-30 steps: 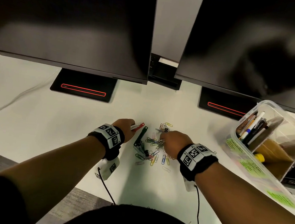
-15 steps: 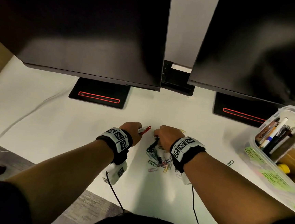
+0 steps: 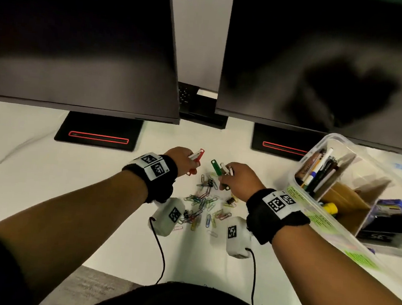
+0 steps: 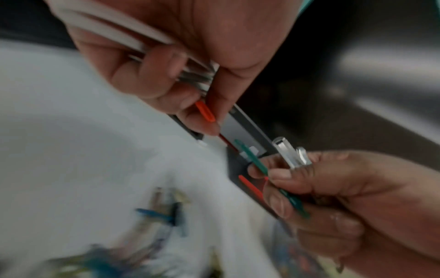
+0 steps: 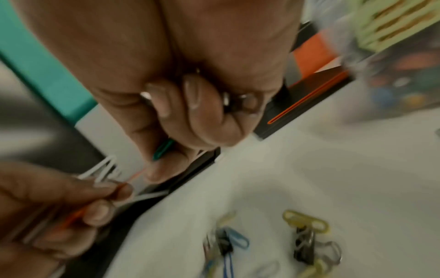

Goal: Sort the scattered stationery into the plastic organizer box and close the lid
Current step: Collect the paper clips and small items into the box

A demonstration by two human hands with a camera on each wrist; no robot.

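Note:
My left hand (image 3: 190, 160) pinches a red plastic strip (image 3: 199, 155) and several white ones above the desk; the left wrist view shows the red strip (image 4: 205, 111) between thumb and fingers. Just to its right, my right hand (image 3: 227, 176) grips a green strip (image 3: 216, 167) plus a few clear pieces, and the green strip (image 5: 163, 150) pokes out under its fingers. Coloured paper clips (image 3: 202, 203) and a small binder clip (image 3: 231, 200) lie scattered below both hands. The clear organizer box (image 3: 296, 194) stands open at the right with pens (image 3: 320, 170) in one compartment.
Two dark monitors hang over the back of the white desk, their stands (image 3: 99, 131) just behind my hands. A packaged item (image 3: 387, 232) sits beyond the box. A cable (image 3: 13, 150) runs along the left. The desk's front edge is near my body.
My right hand has taken the green strip from the pile and lifted it. The left hand still holds the red and white strips, raised slightly. The head view has shifted.

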